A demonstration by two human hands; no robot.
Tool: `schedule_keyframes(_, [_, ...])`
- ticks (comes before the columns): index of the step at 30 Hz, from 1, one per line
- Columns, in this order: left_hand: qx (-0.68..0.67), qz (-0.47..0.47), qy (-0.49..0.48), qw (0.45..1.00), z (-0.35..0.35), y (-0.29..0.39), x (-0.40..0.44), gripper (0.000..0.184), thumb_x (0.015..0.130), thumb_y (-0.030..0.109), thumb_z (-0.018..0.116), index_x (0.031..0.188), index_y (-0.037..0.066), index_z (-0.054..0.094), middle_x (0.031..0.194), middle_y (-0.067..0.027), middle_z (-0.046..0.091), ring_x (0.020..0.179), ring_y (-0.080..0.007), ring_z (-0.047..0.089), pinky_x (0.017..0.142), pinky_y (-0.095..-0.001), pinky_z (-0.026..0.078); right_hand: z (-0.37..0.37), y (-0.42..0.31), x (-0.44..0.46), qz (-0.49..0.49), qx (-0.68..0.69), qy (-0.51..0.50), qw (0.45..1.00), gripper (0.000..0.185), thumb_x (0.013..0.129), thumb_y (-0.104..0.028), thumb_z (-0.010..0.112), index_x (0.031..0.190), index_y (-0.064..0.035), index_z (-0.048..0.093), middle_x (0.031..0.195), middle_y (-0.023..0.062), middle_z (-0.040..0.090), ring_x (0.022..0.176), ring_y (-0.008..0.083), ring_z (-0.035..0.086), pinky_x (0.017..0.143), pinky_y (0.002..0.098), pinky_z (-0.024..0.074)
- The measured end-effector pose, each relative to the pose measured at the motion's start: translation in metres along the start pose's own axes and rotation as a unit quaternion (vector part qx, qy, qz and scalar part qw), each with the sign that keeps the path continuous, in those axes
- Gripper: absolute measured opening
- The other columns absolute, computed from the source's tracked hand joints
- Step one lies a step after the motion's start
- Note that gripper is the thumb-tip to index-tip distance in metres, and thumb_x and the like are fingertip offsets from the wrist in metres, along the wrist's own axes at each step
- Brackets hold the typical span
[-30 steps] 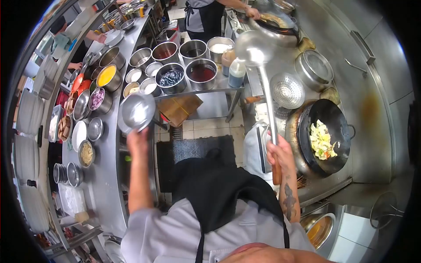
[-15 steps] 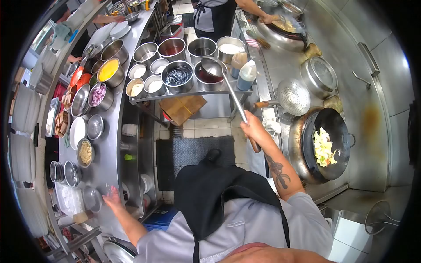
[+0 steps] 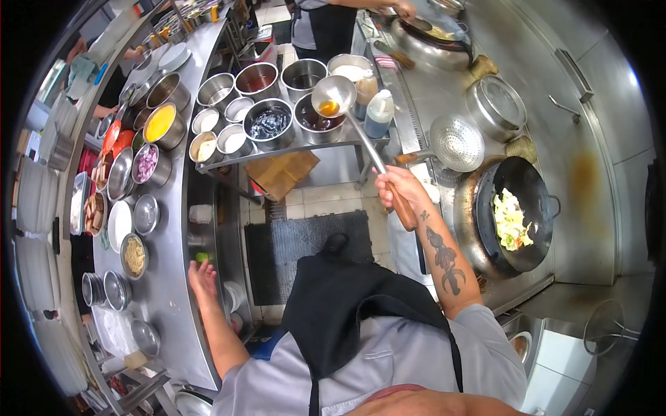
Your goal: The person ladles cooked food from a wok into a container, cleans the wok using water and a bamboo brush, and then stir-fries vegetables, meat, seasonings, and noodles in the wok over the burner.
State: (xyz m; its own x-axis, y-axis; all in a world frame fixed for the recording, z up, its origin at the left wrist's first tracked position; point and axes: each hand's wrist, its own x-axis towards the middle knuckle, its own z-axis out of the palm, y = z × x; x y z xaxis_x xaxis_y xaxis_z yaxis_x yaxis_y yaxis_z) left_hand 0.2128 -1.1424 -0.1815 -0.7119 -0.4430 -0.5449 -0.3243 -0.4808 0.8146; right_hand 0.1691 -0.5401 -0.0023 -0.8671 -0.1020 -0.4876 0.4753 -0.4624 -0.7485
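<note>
My right hand (image 3: 406, 188) is wrapped round the wooden-ended handle of a long steel ladle (image 3: 364, 143). A little amber liquid lies in the ladle's bowl, above and partly covering a steel pot of dark brown sauce (image 3: 316, 133). Near the edge of the left counter, my left hand (image 3: 202, 281) is empty with its fingers apart. To the right of my right hand, a black wok (image 3: 538, 243) sits on the stove with chopped pale green leaves (image 3: 510, 220) in it.
Steel pots of sauces and powders crowd the rack, beside a squeeze bottle (image 3: 379, 114). A perforated strainer (image 3: 456, 143) lies left of a lidded pot (image 3: 496, 104). Bowls of noodles (image 3: 134, 256) and chopped onion (image 3: 148, 165) stand on the left counter. Another person (image 3: 325, 28) works at the far stove.
The ladle's bowl has shifted from over the dark sauce pot up toward its back rim, its inside now showing amber liquid. My left hand has moved right and forward along the counter edge.
</note>
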Motion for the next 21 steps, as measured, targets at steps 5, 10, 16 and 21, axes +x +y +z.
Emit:
schedule_keyframes(5, [0.188, -0.103, -0.203, 0.955, 0.103, -0.021, -0.052, 0.044, 0.092, 0.034, 0.058, 0.126, 0.008, 0.048, 0.104, -0.0109, 0.063, 0.074, -0.0193, 0.063, 0.060, -0.0312, 0.051, -0.013, -0.010, -0.012, 0.005, 0.193, -0.085, 0.978, 0.032, 0.092, -0.011, 0.046, 0.122, 0.0004, 0.046, 0.078, 0.0021, 0.051, 0.050, 0.0079, 0.046, 0.045, 0.0261, 0.0410])
schedule_keyframes(10, [0.413, -0.126, -0.398, 0.809, 0.218, -0.081, -0.057, 0.045, 0.090, 0.028, 0.062, 0.126, 0.002, 0.052, 0.103, -0.0084, 0.064, 0.080, -0.0171, 0.064, 0.064, -0.0289, 0.051, -0.024, -0.026, -0.041, -0.003, 0.329, -0.163, 0.930, 0.042, 0.093, -0.010, 0.040, 0.132, 0.0049, 0.039, 0.080, 0.0036, 0.049, 0.049, 0.0079, 0.047, 0.044, 0.0247, 0.0411])
schedule_keyframes(16, [0.489, -0.007, -0.633, 0.600, 0.384, -0.129, -0.109, 0.050, 0.088, 0.029, 0.065, 0.125, -0.001, 0.051, 0.102, -0.0107, 0.063, 0.085, -0.0183, 0.063, 0.070, -0.0300, 0.050, -0.047, -0.039, -0.112, -0.108, 0.405, -0.152, 0.895, 0.048, 0.092, -0.007, 0.040, 0.136, 0.0074, 0.031, 0.081, 0.0055, 0.046, 0.048, 0.0078, 0.047, 0.042, 0.0246, 0.0399])
schedule_keyframes(21, [0.434, 0.206, -0.739, 0.472, 0.489, -0.194, -0.176, 0.058, 0.082, 0.026, 0.070, 0.128, -0.001, 0.048, 0.109, -0.0207, 0.061, 0.088, -0.0321, 0.062, 0.081, -0.0389, 0.050, -0.075, -0.020, -0.186, -0.236, 0.412, -0.028, 0.880, 0.049, 0.092, -0.008, 0.039, 0.138, 0.0079, 0.030, 0.081, 0.0046, 0.045, 0.047, 0.0071, 0.046, 0.041, 0.0255, 0.0423])
